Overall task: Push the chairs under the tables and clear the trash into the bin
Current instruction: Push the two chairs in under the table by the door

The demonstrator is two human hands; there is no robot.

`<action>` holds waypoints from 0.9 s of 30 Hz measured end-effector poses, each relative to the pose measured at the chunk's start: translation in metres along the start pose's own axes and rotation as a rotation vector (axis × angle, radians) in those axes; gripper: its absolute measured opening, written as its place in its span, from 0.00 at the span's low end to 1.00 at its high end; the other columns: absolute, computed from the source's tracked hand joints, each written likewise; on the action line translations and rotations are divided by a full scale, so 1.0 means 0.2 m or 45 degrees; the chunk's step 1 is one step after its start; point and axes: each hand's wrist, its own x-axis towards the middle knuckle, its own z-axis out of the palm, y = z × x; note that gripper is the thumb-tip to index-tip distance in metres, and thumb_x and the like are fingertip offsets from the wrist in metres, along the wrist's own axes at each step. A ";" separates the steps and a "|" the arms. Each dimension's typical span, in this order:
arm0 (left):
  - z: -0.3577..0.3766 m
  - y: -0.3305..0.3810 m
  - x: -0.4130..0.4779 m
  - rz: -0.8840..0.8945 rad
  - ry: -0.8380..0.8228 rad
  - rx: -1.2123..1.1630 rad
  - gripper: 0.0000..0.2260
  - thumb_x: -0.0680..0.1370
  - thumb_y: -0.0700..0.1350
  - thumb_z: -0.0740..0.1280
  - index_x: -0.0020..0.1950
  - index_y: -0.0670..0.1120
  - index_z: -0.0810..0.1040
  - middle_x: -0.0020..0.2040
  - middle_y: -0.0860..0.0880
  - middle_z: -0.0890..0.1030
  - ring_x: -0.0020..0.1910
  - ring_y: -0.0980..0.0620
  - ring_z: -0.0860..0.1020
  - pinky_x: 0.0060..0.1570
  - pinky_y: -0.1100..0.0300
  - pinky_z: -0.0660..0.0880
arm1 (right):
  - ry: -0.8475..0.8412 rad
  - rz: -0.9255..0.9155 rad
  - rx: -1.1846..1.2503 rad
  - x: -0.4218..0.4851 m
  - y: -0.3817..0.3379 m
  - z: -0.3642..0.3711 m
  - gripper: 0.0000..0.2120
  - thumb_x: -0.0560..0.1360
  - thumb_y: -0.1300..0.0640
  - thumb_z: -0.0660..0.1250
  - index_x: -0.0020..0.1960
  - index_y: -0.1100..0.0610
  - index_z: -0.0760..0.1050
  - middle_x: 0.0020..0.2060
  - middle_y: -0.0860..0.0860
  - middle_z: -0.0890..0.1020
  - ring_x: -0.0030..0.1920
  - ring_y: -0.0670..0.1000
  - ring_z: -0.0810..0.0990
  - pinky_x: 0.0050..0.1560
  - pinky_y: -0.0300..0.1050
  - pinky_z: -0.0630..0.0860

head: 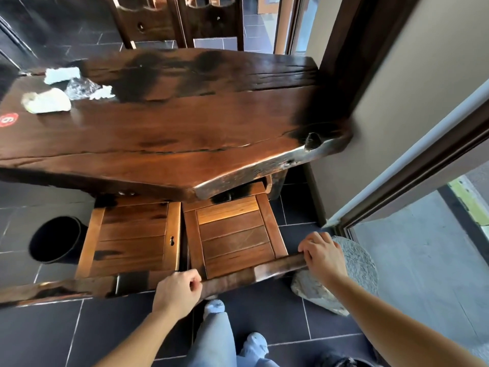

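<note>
The right-hand slatted brown wooden chair [234,234] sits at six o'clock of the dark live-edge slab table [169,133], its seat partly under the tabletop. Both hands grip its dark top rail: the left hand [178,291] wrapped around the rail's left end, the right hand [321,254] closed over its right end. A matching slatted wooden chair [132,234] stands touching it at nine o'clock, so a skewed push could jam the two frames together. At four o'clock a rough grey stone [344,276] lies just beside the chair's rear corner; a swing that way could catch a leg. Crumpled white paper and clear plastic trash [66,91] waits at the table's ten o'clock, and a jolt might slide it off, well apart from the round black bin [57,241] on the floor at eight o'clock.
</note>
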 end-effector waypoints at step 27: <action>-0.21 -0.26 0.44 0.148 -0.079 0.083 0.09 0.77 0.48 0.60 0.48 0.53 0.81 0.41 0.53 0.83 0.39 0.54 0.79 0.38 0.63 0.74 | -0.066 0.250 -0.041 0.21 -0.32 0.01 0.08 0.76 0.57 0.63 0.48 0.47 0.80 0.47 0.48 0.78 0.52 0.55 0.72 0.48 0.52 0.70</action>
